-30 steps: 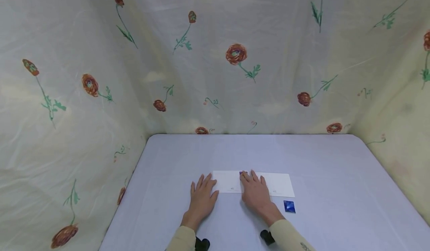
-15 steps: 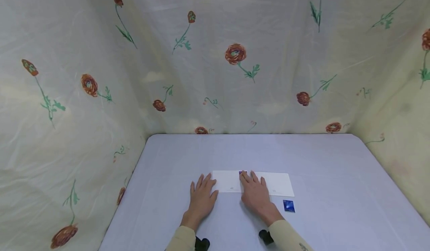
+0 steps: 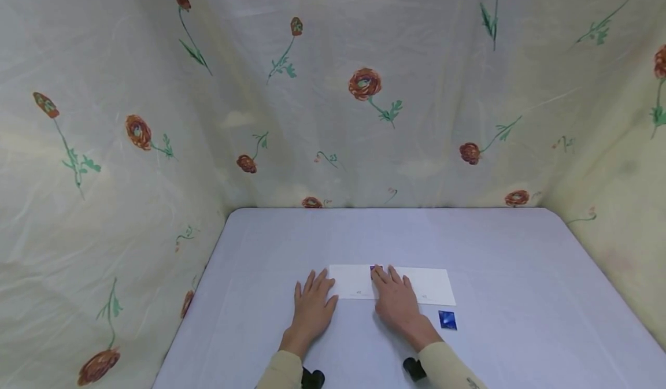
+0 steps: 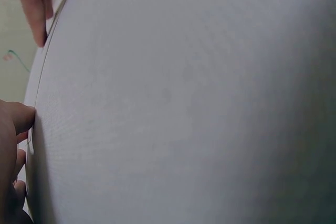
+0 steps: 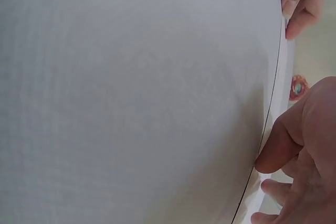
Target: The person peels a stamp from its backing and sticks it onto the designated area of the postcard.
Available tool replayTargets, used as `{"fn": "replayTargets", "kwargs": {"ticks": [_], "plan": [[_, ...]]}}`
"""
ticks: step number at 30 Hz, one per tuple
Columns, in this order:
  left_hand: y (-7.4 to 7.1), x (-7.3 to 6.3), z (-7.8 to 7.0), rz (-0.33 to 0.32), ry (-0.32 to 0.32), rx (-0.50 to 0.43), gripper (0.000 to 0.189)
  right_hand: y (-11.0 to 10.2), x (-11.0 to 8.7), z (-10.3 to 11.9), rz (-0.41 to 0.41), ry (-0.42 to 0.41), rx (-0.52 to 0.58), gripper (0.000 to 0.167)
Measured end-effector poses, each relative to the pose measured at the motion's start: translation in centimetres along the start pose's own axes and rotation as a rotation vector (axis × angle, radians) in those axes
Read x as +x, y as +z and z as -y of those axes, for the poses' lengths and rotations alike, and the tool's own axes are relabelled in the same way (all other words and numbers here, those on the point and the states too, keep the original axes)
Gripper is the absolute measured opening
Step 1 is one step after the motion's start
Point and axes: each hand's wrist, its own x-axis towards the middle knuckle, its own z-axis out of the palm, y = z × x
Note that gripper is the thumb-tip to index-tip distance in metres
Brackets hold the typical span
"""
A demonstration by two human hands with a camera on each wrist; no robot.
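Observation:
White paper [image 3: 436,288] lies flat as a wide strip on the table; whether it is one sheet or two side by side, my right hand hides. Against its left end, my left hand [image 3: 314,309] rests with fingers spread, the tips at or beside the edge. My right hand [image 3: 398,303] lies across the middle of the paper, its fingertips pressing on a small purple-blue square [image 3: 373,268] near the upper edge, mostly covered. Below the paper's right part sits a shiny blue square [image 3: 447,319], apart from both hands. The wrist views show the fingers low along the tabletop.
The white-covered table [image 3: 520,262] has rounded far corners. Behind and beside it hangs a pale curtain [image 3: 426,117] printed with red flowers. A black device [image 3: 313,378] shows at the left wrist, another black device [image 3: 414,369] at the right wrist.

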Motion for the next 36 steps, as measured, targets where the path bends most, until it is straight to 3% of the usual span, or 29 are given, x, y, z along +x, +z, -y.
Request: {"fn": "replayTargets", "kwargs": {"ticks": [10, 24, 36], "plan": [[-0.14, -0.04, -0.03, 0.0, 0.004, 0.001, 0.039, -0.48, -0.6, -0.13, -0.03, 0.004, 0.004, 0.059], [-0.11, -0.09, -0.09, 0.004, 0.004, -0.007, 0.039, -0.26, -0.69, 0.11, 0.018, 0.039, -0.007, 0.057], [-0.05, -0.09, -0.05, -0.01, 0.013, -0.002, 0.039, -0.34, -0.78, 0.21, 0.008, 0.028, -0.006, 0.058]]}}
